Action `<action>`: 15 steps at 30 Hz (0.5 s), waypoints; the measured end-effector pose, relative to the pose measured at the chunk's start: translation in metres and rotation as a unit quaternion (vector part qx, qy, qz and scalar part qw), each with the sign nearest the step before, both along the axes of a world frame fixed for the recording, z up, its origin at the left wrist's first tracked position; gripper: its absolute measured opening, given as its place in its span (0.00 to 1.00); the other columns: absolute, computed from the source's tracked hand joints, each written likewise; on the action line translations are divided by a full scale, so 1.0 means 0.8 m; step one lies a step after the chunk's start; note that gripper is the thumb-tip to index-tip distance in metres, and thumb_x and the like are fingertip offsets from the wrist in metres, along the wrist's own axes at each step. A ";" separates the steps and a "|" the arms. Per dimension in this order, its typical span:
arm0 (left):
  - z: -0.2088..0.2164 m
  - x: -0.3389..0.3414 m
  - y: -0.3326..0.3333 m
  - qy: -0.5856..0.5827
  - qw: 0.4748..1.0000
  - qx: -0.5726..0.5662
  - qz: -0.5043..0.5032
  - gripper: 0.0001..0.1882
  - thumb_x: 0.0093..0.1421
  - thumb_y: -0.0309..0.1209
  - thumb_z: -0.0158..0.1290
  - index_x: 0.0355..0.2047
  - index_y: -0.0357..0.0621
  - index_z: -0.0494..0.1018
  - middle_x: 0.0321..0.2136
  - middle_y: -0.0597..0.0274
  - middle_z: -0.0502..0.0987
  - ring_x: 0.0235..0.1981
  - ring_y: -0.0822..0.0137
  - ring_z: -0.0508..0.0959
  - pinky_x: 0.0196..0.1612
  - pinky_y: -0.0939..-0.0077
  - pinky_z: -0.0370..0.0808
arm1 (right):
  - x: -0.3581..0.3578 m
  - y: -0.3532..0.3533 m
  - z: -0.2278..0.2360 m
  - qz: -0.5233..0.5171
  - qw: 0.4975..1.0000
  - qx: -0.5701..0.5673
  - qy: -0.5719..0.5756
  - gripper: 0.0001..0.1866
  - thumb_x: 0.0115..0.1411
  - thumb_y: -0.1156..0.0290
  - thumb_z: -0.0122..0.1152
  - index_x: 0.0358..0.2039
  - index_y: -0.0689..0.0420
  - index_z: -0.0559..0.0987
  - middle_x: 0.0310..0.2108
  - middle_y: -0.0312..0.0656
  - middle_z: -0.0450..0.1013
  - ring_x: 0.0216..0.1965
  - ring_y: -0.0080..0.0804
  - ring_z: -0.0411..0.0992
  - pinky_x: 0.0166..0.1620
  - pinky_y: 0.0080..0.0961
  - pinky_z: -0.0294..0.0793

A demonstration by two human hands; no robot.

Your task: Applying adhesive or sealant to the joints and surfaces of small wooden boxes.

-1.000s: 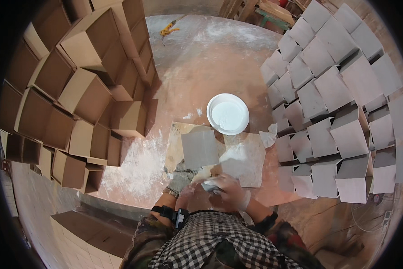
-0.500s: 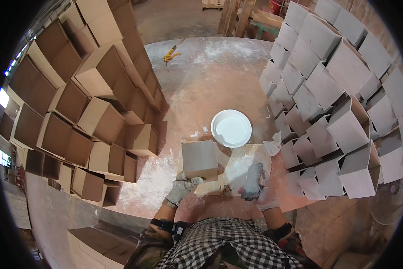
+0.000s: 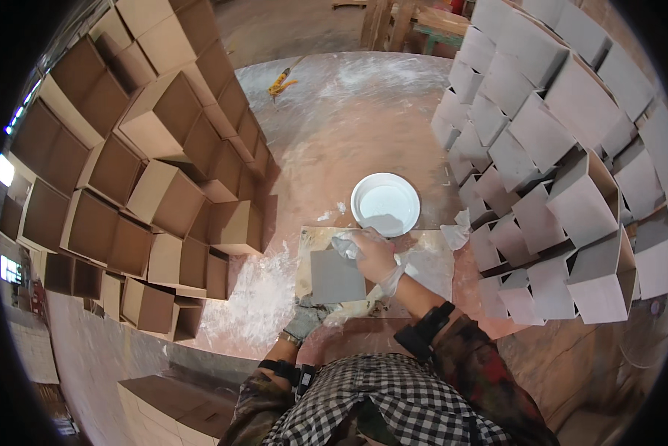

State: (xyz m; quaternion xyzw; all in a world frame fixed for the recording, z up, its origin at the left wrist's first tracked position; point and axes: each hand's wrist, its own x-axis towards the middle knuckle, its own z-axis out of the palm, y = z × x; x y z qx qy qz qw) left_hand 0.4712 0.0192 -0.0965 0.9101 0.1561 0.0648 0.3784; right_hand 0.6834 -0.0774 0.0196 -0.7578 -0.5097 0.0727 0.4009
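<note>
A box with a grey-coated upper face lies in front of me on a stained board. My left hand, in a grey glove, is closed at its lower left corner; shadow partly hides the fingers. Reaching across from the right, my right hand wears a thin, see-through glove. Its fingers are closed round a crumpled whitish-grey cloth, held at the far edge of the grey face. Just beyond stands a round white basin with pale liquid in it.
Bare brown cardboard boxes are stacked high on the left. Boxes coated grey-white form a stack on the right. A yellow-handled tool lies at the table's far left, and a crumpled white scrap beside the board.
My right hand has swung left with the cloth, from the board's right side to the box's far edge. The box looks turned slightly flatter to view; my left hand stays at its corner.
</note>
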 end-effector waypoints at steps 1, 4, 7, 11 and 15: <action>0.004 -0.002 -0.001 0.010 1.000 -0.014 0.003 0.12 0.55 0.31 0.54 0.39 0.41 0.74 0.35 0.61 0.77 0.36 0.66 0.76 0.40 0.74 0.73 | -0.010 0.002 0.000 0.005 1.000 -0.005 0.002 0.20 0.47 0.80 0.50 0.43 0.54 0.75 0.38 0.46 0.73 0.42 0.45 0.69 0.46 0.36 0.67; 0.015 -0.004 0.003 0.019 0.999 -0.045 0.016 0.13 0.55 0.32 0.53 0.41 0.41 0.72 0.37 0.60 0.77 0.37 0.65 0.76 0.41 0.73 0.72 | -0.046 -0.011 0.006 -0.002 0.995 -0.036 -0.094 0.21 0.46 0.81 0.48 0.42 0.51 0.75 0.38 0.42 0.73 0.43 0.44 0.68 0.44 0.39 0.67; 0.014 -0.006 0.001 0.024 0.997 -0.066 0.017 0.15 0.56 0.32 0.52 0.43 0.41 0.71 0.38 0.60 0.76 0.38 0.64 0.75 0.43 0.72 0.71 | -0.080 -0.040 0.003 0.094 0.989 -0.026 -0.114 0.23 0.45 0.81 0.48 0.43 0.48 0.75 0.41 0.40 0.72 0.44 0.42 0.67 0.43 0.38 0.68; 0.014 -0.001 -0.002 0.026 0.996 -0.082 0.009 0.16 0.57 0.33 0.50 0.45 0.42 0.70 0.40 0.59 0.75 0.40 0.63 0.75 0.45 0.71 0.71 | -0.062 -0.023 0.009 0.144 0.982 -0.104 -0.056 0.22 0.45 0.80 0.50 0.43 0.49 0.75 0.43 0.40 0.72 0.44 0.40 0.68 0.41 0.36 0.70; 0.017 0.008 -0.003 0.036 0.995 -0.093 -0.003 0.18 0.57 0.35 0.49 0.48 0.42 0.68 0.42 0.58 0.75 0.42 0.61 0.74 0.47 0.70 0.70 | -0.009 0.036 0.010 0.020 0.991 -0.126 0.046 0.18 0.47 0.79 0.52 0.41 0.52 0.76 0.41 0.43 0.73 0.44 0.42 0.69 0.44 0.34 0.69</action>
